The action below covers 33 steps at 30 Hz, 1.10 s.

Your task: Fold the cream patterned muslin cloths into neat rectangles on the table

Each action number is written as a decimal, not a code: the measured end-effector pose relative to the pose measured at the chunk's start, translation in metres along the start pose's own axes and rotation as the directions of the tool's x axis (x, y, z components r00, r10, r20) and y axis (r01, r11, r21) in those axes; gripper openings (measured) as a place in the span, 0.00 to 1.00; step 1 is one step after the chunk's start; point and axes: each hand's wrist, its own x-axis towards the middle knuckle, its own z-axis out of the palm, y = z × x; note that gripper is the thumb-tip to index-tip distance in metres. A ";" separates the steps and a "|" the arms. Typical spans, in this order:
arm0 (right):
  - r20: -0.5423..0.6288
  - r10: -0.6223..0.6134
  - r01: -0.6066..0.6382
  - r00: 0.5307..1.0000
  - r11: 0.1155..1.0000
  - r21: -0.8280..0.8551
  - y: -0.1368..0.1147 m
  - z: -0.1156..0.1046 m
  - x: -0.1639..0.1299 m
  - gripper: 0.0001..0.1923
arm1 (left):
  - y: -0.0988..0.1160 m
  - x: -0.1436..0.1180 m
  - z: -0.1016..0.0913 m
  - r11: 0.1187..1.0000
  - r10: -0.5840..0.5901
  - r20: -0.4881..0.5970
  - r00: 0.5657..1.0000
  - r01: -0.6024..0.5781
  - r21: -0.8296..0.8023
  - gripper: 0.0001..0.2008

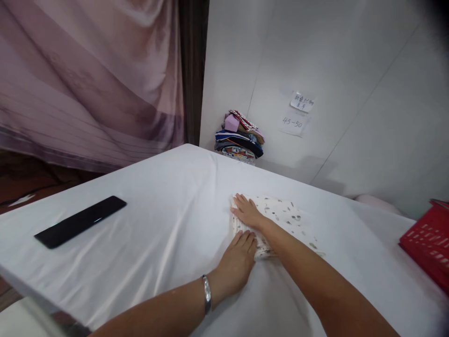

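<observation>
Both hands flat on a folded patterned cloth [280,220] near the middle of the white tabletop [157,224].
Right hand [248,211] presses its top and left hand [235,262] its near edge, fingers extended and close together, pinching nothing, apparently flattening the fold; a clothes stack [239,136] sits by the wall.

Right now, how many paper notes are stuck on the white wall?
2. A small handwritten note sits upper, and a larger one reading 45-50 hangs just below it, both right of the folded clothes stack. None seems hidden.
</observation>
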 end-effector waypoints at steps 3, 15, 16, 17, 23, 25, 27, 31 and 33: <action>-0.048 0.005 -0.007 0.999 1.000 -0.023 0.019 -0.018 -0.009 0.36 | -0.001 -0.001 -0.005 1.000 -0.004 -0.004 1.000 0.004 -0.017 0.22; -0.136 0.302 -0.323 0.944 0.928 -0.187 0.110 -0.009 -0.029 0.37 | -0.001 0.001 -0.003 0.999 -0.019 -0.003 1.000 0.018 -0.035 0.21; -0.125 0.297 -0.316 0.947 0.932 -0.180 0.110 -0.010 -0.027 0.37 | -0.001 0.001 -0.002 0.999 -0.021 -0.008 1.000 0.021 -0.041 0.21; -0.112 0.288 -0.304 0.951 0.938 -0.167 0.111 -0.012 -0.026 0.37 | -0.002 0.001 -0.002 0.999 -0.024 -0.013 1.000 0.024 -0.045 0.21; -0.170 0.321 -0.338 0.932 0.937 -0.086 0.151 -0.036 -0.051 0.29 | -0.006 0.001 -0.002 0.999 0.002 0.003 1.000 -0.001 -0.032 0.23; -0.198 0.384 -0.403 0.902 0.913 -0.065 0.169 -0.040 -0.067 0.29 | -0.007 0.001 -0.003 0.999 0.008 0.013 1.000 -0.008 -0.032 0.24; -0.218 0.437 -0.454 0.872 0.891 -0.029 0.183 -0.039 -0.082 0.30 | -0.009 0.001 -0.003 1.000 0.018 0.013 1.000 -0.017 -0.025 0.24; -0.252 0.491 -0.496 0.834 0.867 0.049 0.193 -0.027 -0.098 0.31 | -0.015 0.003 -0.003 0.999 0.032 0.011 0.999 -0.031 -0.011 0.27; -0.260 0.506 -0.504 0.822 0.860 0.081 0.191 -0.021 -0.104 0.32 | -0.021 0.004 -0.004 1.000 0.025 0.017 1.000 -0.025 -0.007 0.28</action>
